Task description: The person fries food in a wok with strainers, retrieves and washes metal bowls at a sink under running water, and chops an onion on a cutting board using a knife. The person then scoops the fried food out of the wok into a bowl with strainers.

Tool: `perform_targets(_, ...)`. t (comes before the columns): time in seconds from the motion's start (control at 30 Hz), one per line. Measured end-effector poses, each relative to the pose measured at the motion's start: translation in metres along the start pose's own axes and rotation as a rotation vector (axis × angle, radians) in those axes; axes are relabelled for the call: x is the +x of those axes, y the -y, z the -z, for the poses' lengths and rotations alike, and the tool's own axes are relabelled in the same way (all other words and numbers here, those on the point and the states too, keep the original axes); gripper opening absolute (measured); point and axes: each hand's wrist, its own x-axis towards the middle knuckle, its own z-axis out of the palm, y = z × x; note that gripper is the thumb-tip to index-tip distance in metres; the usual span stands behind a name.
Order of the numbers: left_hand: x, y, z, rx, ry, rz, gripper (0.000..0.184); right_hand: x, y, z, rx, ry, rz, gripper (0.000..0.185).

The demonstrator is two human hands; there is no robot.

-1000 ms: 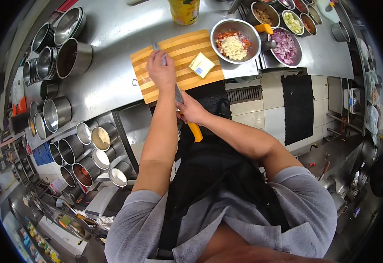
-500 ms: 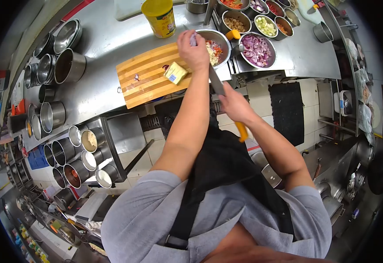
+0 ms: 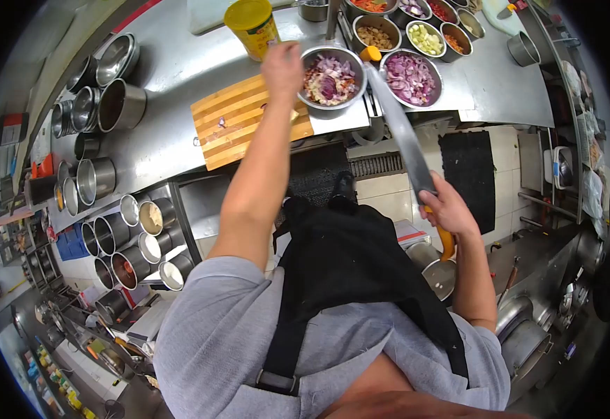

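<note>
My right hand (image 3: 451, 209) is closed around the yellow handle of a large knife (image 3: 404, 133), its long blade pointing away from me, between two bowls. My left hand (image 3: 283, 70), blurred by motion, is over the far right part of a striped wooden cutting board (image 3: 231, 133), beside a steel bowl (image 3: 332, 107). Chopped red onion (image 3: 333, 73) lies in that bowl on top of other pale and red pieces. A wrapped yellowish block on the board is mostly hidden behind my left forearm. Another bowl holds cut red onion (image 3: 411, 79).
A yellow tub (image 3: 252, 31) stands behind the board. Several steel containers of chopped food, including pale green pieces (image 3: 425, 39), stand at the back right. Stacked steel bowls and a pot (image 3: 123, 105) are at the left. Below sits a shelf of more pots (image 3: 113, 234).
Onion from my left hand now lies in the bowl, and that hand has moved left. My right hand has moved right and toward me with the knife, swinging its blade away from the board.
</note>
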Motion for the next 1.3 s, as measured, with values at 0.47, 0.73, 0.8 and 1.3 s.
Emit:
perform_targets(0.47, -0.065, 0.133, 0.201, 0.388, 0.448, 0.056, 0.020, 0.158, -0.024, -0.202, -0.085, 0.553, 0.034, 0.020)
perform_targets(0.73, -0.055, 0.098, 0.179, 0.127, 0.192, 0.197, 0.016, 0.134, 0.016, -0.213, -0.057, 0.510, 0.046, 0.019)
perform_targets(0.8, -0.037, 0.065, 0.162, 0.035, 0.191, 0.139, 0.014, 0.104, 0.027, -0.189, 0.009, 0.368, 0.048, 0.022)
perform_targets(1.3, -0.024, 0.084, 0.121, 0.369, 0.911, -0.153, 0.028, 0.059, -0.006, 0.022, 0.033, -0.029, 0.159, 0.017)
